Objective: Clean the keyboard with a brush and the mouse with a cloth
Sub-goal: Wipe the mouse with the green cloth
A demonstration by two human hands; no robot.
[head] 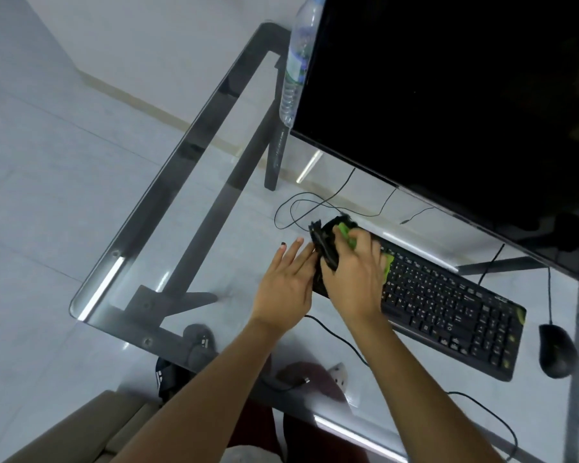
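A: Curled fingers of the right hand (354, 272) held a green cloth (346, 235) bunched against a black object at the left end of the keyboard (448, 302); whether that object was the brush could not be told. The left hand (286, 282) lay flat beside it, fingers straight, touching its edge and gripping nothing.

B: And where did the task's things lie?

A: The keyboard rested slantwise on the glass desk (141, 208), in front of the dark monitor (448, 88). The mouse (557, 350) sat just past the keyboard's right end, well apart from both hands and untouched, its cable running up toward the monitor.

B: How would they handle?

A: The cloth was soft and light, best gathered in the fingers. The keyboard appeared stiff and fairly light, likely to slide on glass, so a flat hand at one end would steady it. The mouse looked smooth and small; taking it by its sides would leave the top free for wiping.

B: Anything else on the desk?

A: A plastic bottle (298, 61) stood at the far edge, and loose cables (314, 208) looped behind the hands.
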